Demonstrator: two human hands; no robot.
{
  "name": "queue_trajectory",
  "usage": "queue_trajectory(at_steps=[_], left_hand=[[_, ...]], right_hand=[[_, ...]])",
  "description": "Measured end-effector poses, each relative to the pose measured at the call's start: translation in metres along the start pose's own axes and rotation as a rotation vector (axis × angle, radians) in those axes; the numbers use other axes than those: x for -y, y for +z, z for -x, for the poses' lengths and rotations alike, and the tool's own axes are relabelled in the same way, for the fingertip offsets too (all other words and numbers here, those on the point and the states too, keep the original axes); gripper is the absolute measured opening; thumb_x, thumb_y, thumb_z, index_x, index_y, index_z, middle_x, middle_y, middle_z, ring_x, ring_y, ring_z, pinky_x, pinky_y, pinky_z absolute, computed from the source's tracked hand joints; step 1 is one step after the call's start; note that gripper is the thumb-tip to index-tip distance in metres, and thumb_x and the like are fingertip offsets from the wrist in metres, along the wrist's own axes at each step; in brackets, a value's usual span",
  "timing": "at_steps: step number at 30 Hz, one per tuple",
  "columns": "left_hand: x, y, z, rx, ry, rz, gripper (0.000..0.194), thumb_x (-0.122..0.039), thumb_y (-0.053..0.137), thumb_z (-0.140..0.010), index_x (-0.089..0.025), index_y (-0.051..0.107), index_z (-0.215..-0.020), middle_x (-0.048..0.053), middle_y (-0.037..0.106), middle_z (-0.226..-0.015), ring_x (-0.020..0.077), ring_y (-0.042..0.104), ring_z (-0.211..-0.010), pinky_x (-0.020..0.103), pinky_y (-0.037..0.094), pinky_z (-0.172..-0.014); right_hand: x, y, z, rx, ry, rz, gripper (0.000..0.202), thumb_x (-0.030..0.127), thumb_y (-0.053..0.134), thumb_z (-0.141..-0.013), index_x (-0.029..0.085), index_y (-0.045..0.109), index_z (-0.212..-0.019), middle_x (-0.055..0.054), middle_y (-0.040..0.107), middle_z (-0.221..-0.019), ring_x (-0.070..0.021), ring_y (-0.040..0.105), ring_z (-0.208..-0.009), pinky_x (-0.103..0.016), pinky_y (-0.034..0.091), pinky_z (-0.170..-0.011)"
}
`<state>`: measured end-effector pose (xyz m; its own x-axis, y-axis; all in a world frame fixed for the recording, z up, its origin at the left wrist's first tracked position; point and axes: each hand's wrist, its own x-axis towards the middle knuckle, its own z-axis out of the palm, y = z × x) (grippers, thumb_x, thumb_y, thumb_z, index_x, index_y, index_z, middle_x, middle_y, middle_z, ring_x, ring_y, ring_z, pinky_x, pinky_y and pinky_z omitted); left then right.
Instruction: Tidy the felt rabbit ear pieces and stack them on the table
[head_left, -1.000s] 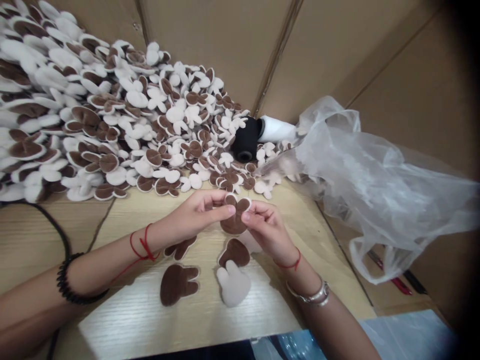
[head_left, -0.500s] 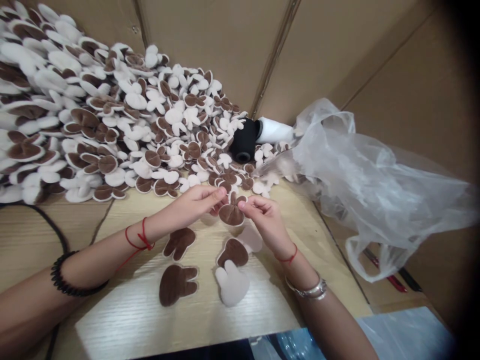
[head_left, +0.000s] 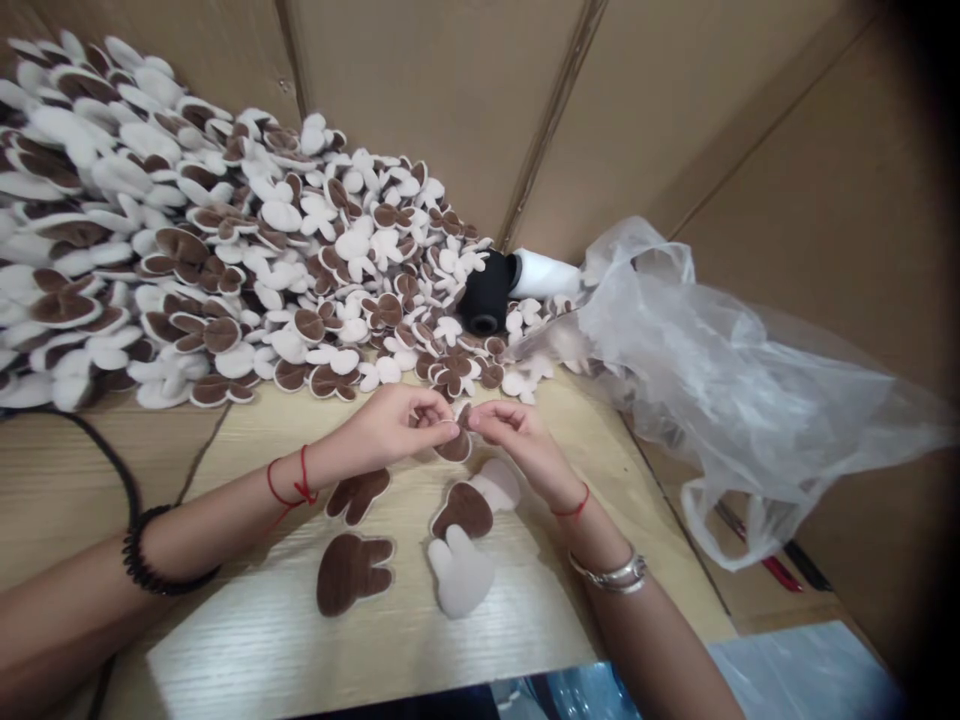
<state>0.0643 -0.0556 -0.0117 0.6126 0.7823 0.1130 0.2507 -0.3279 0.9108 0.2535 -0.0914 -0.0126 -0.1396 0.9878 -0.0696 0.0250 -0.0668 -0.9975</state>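
One cutout (head_left: 454,447), apparently between fingers (head_left: 433,435)

On the surface (head_left: 559,600) before me lie five pieces (head_left: 461,575); beyond them, a sixth piece (head_left: 453,449) between my left hand (head_left: 409,420) and right hand (head_left: 521,440); behind, a heap (head_left: 281,215) left, spools (head_left: 484,292) centre, bag (head_left: 720,360) right

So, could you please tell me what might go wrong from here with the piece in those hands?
The brown piece sits at the fingertips of the left hand and right hand, so it might slip. The loose heap beyond them could slide if nudged. The white piece just below the right hand might get brushed aside.
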Motion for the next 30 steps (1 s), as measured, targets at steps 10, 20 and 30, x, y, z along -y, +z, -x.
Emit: queue_trajectory(at_steps=[10,20,30], left_hand=[[-0.014,0.007,0.010,-0.123,0.306,-0.172,0.015,-0.026,0.063,-0.081,-0.017,0.062,-0.093,0.000,0.064,-0.076,0.0107,0.057,-0.065,0.022,0.046,-0.062],[-0.013,0.010,0.011,-0.185,0.401,-0.200,0.018,-0.025,0.063,-0.082,-0.017,0.066,-0.098,0.003,0.069,-0.080,0.0115,0.059,-0.067,0.024,0.049,-0.063],[-0.013,0.015,0.012,-0.184,0.411,-0.182,0.008,-0.023,0.062,-0.083,-0.017,0.066,-0.087,0.002,0.068,-0.078,0.0107,0.058,-0.066,0.023,0.048,-0.063]], right_hand=[[-0.002,0.003,0.006,-0.123,-0.081,-0.169,0.015,0.031,0.074,-0.067,0.018,0.069,-0.062,0.000,0.063,-0.063,-0.0106,0.051,-0.061,-0.025,0.042,-0.060],[0.003,0.009,0.009,-0.122,-0.025,-0.302,0.010,0.025,0.071,-0.067,0.018,0.068,-0.060,0.002,0.059,-0.060,-0.0086,0.046,-0.057,-0.023,0.038,-0.057],[0.005,0.011,0.010,-0.114,-0.017,-0.338,0.014,0.026,0.070,-0.066,0.018,0.063,-0.057,0.003,0.053,-0.056,-0.0084,0.041,-0.053,-0.023,0.036,-0.053]])
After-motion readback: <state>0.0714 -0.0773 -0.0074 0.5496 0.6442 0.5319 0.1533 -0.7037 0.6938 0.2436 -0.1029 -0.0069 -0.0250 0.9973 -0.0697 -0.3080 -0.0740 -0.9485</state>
